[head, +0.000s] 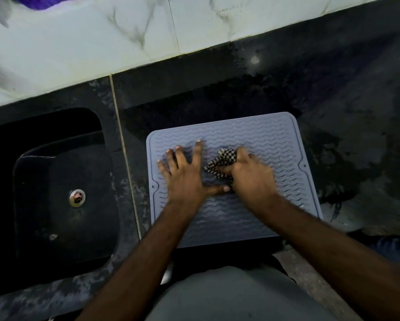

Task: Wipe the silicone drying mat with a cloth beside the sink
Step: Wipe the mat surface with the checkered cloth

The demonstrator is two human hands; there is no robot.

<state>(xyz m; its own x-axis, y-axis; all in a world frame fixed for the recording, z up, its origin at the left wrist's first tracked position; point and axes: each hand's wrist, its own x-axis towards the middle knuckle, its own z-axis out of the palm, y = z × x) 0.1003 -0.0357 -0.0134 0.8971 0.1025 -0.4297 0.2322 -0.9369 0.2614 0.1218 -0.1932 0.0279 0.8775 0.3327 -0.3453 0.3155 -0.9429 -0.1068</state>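
A grey-blue silicone drying mat (263, 135) with wavy ridges lies flat on the black counter, just right of the sink. My left hand (185, 174) presses flat on the mat's left half, fingers spread and straight. My right hand (250, 172) grips a bunched black-and-white checked cloth (221, 162) against the middle of the mat. Part of the cloth is hidden under my right hand.
A black sink (62, 193) with a metal drain (77, 198) sits to the left. The dark stone counter (356, 126) looks wet around the mat. A white marble-look tiled wall (124, 31) runs along the back. The counter's front edge is close to my body.
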